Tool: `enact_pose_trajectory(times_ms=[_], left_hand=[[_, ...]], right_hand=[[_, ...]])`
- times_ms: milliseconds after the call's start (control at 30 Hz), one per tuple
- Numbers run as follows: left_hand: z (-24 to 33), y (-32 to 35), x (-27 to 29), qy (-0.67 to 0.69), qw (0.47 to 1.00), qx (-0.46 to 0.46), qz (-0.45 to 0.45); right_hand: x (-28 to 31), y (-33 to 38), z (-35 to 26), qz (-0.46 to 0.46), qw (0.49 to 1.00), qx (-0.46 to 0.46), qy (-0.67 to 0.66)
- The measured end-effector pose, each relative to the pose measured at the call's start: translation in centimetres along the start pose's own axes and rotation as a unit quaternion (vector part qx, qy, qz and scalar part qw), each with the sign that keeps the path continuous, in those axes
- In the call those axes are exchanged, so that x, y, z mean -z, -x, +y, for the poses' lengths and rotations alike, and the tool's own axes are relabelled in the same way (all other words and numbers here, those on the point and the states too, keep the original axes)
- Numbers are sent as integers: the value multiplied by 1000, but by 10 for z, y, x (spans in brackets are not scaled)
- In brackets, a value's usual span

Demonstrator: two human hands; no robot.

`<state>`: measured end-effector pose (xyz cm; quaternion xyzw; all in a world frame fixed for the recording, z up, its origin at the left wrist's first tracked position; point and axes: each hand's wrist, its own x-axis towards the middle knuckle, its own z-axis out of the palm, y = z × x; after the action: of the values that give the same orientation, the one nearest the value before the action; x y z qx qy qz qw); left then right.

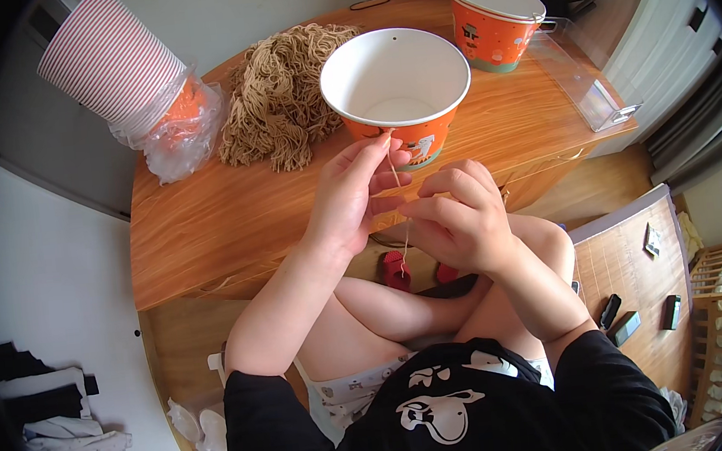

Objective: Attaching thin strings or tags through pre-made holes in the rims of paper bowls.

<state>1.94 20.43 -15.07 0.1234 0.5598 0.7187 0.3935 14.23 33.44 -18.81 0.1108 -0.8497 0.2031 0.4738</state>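
An orange paper bucket (pixel 445 123) with a white inside and a small hole near its far rim stands upright on the wooden table. At its near rim my left hand (pixel 359 182) pinches a tan cord (pixel 395 170) between thumb and forefinger. Below and to the right, my right hand (pixel 460 216) has its fingers closed on the same cord. The cord's loose end dangles beneath the right hand. Whether the cord passes through the bucket's wall is hidden by the left fingers.
Behind my left hand lies a heap of tan cords (pixel 279 94). A tall stack of nested paper buckets (pixel 115 62), partly in clear plastic, leans at the far left. Another orange bucket (pixel 495 34) stands at the back right, near a clear plastic tray (pixel 582 82).
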Motion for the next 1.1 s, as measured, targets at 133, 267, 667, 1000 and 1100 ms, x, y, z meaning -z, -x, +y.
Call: enact_pose_trajectory(times_ms=[133, 267, 667, 1000, 1100], left_hand=[[-8, 8, 8, -1, 1000, -25, -11], [-17, 13, 15, 2, 998, -42, -35], [-5, 44, 16, -109, 978, -74, -160], [-1, 50, 25, -139, 976, -62, -158], [2, 52, 24, -197, 965, -91, -148]], right_hand=[[6, 2, -2, -24, 999, 8, -32], [9, 7, -3, -63, 995, -1, -77], [44, -44, 12, -174, 962, 4, -210], [45, -48, 7, -182, 955, -34, -230], [47, -49, 2, -195, 966, -5, -170]])
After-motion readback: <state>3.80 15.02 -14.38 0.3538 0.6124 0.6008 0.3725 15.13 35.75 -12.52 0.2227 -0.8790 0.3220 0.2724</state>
